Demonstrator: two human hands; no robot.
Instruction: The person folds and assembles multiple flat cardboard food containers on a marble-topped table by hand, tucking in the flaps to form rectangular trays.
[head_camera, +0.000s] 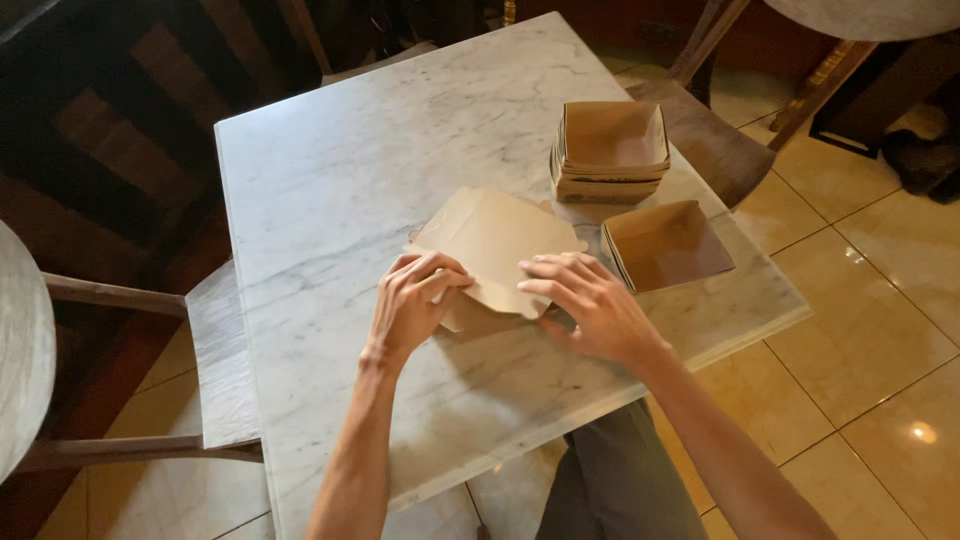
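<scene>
Both hands — left (412, 298), right (588, 300) — press the folded brown box (492, 240) flat

I note a white tabletop (330, 200) with grey marble veining, plain tan-brown paper boxes (612, 150), a tan flat box (495, 245), and glossy beige floor tiles (880, 330).
</scene>
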